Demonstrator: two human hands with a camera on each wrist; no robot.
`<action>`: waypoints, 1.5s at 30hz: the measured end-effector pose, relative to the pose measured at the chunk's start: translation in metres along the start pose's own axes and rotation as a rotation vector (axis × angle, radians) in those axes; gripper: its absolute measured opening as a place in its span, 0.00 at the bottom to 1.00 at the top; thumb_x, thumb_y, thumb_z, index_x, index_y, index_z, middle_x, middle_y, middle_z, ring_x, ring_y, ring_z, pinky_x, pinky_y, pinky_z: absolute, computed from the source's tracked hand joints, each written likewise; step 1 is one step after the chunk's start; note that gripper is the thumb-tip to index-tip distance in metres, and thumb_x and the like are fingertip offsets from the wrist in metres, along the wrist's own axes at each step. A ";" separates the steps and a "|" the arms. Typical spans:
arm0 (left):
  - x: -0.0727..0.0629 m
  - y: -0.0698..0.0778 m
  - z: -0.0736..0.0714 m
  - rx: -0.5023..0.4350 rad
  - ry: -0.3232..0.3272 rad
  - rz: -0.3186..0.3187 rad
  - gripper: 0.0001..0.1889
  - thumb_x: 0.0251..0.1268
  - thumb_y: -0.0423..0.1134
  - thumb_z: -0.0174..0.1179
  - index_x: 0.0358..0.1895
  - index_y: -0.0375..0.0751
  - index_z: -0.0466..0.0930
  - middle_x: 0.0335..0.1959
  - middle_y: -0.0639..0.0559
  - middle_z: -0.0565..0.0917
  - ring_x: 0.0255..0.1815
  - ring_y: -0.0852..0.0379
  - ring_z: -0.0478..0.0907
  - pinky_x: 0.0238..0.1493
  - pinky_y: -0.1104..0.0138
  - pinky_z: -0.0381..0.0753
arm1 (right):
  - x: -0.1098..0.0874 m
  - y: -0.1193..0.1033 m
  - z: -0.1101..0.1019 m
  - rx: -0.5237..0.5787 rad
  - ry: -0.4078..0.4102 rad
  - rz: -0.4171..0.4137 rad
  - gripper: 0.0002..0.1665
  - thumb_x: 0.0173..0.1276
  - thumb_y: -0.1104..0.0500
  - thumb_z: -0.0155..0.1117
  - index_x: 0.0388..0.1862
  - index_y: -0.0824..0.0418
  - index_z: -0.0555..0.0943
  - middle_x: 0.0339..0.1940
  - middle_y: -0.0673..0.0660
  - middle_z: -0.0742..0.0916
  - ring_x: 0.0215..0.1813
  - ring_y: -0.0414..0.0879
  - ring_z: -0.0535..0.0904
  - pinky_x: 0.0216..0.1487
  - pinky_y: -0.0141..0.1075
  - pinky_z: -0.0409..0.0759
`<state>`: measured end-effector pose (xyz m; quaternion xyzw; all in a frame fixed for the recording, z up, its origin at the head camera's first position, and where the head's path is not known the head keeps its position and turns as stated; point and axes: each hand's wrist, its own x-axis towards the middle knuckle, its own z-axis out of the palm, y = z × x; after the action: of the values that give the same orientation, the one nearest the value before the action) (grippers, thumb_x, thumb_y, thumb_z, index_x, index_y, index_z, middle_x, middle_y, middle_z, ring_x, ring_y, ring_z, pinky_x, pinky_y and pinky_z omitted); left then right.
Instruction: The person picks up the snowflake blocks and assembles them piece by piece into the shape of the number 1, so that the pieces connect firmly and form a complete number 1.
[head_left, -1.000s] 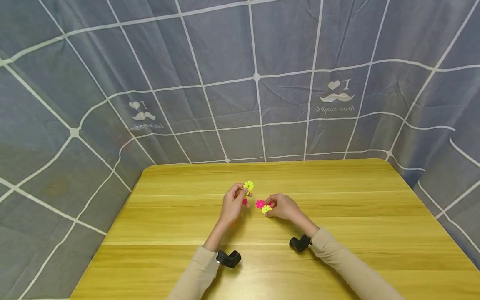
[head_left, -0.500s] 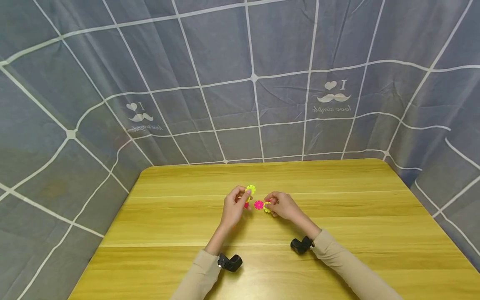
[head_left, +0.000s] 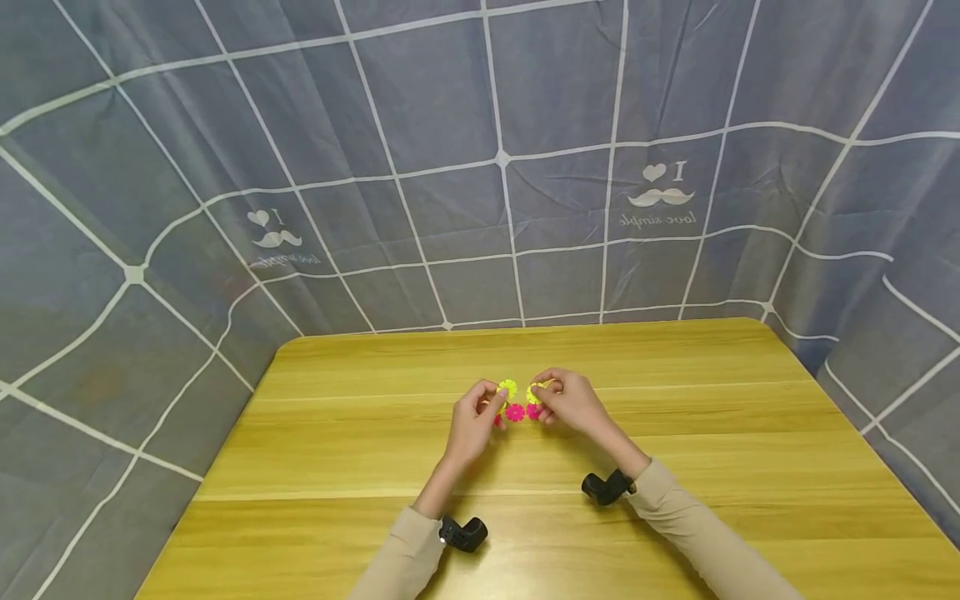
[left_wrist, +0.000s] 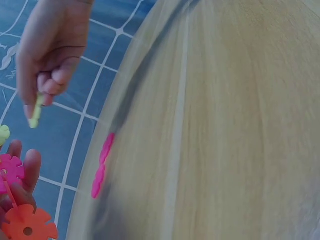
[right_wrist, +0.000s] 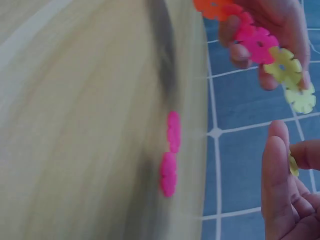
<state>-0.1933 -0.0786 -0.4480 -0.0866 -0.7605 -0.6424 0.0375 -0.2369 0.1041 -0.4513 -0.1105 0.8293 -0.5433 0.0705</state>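
My left hand [head_left: 471, 423] holds a chain of notched plastic snowflake discs. In the right wrist view the chain runs from an orange disc [right_wrist: 214, 9] through pink discs [right_wrist: 260, 45] to a yellow disc [right_wrist: 283, 66] and a paler yellow end disc [right_wrist: 301, 100]. My right hand [head_left: 573, 404] pinches a single yellow disc [head_left: 533, 393] between thumb and fingers, seen edge-on in the left wrist view. A small gap separates it from the chain's end. Two pink discs [head_left: 515, 412] lie on the table below the hands, near each other.
The wood-grain table [head_left: 375, 467] spreads around both hands. Behind it and at the sides hangs a grey curtain [head_left: 450, 217] with white lines. A black wrist camera [head_left: 463, 534] sits on the left wrist, another [head_left: 606, 487] on the right.
My right hand has lifted away from the pink discs, raising the yellow disc towards the far side. My left hand has shifted slightly right with its chain, so the two yellow discs are closer.
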 end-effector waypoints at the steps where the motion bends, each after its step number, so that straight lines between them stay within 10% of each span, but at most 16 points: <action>1: 0.001 -0.004 0.001 0.010 0.001 0.004 0.11 0.72 0.36 0.53 0.42 0.27 0.77 0.36 0.28 0.79 0.29 0.24 0.76 0.16 0.77 0.63 | -0.001 -0.002 -0.001 0.011 0.002 -0.009 0.16 0.69 0.61 0.60 0.50 0.70 0.78 0.25 0.67 0.84 0.18 0.41 0.80 0.26 0.43 0.84; 16: 0.003 -0.022 0.012 0.212 0.017 0.078 0.11 0.70 0.45 0.56 0.38 0.41 0.79 0.25 0.34 0.81 0.22 0.39 0.81 0.15 0.76 0.65 | -0.022 -0.050 -0.009 0.091 0.051 -0.079 0.15 0.70 0.67 0.56 0.52 0.76 0.75 0.28 0.77 0.83 0.25 0.60 0.83 0.23 0.29 0.80; 33: 0.002 -0.020 0.016 0.369 0.068 0.144 0.10 0.70 0.45 0.56 0.40 0.43 0.82 0.22 0.41 0.84 0.19 0.67 0.73 0.18 0.76 0.67 | -0.007 -0.026 0.000 0.026 0.085 -0.121 0.14 0.68 0.63 0.61 0.49 0.71 0.79 0.20 0.66 0.84 0.20 0.55 0.82 0.25 0.47 0.83; 45: -0.002 -0.018 0.017 0.380 0.107 0.236 0.10 0.69 0.44 0.57 0.36 0.41 0.82 0.23 0.44 0.85 0.20 0.59 0.79 0.19 0.77 0.67 | -0.012 -0.037 0.004 -0.086 0.149 -0.145 0.10 0.65 0.64 0.61 0.44 0.68 0.81 0.13 0.58 0.82 0.17 0.57 0.81 0.13 0.27 0.60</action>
<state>-0.1937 -0.0647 -0.4690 -0.1320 -0.8494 -0.4825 0.1683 -0.2209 0.0896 -0.4193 -0.1324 0.8445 -0.5177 -0.0354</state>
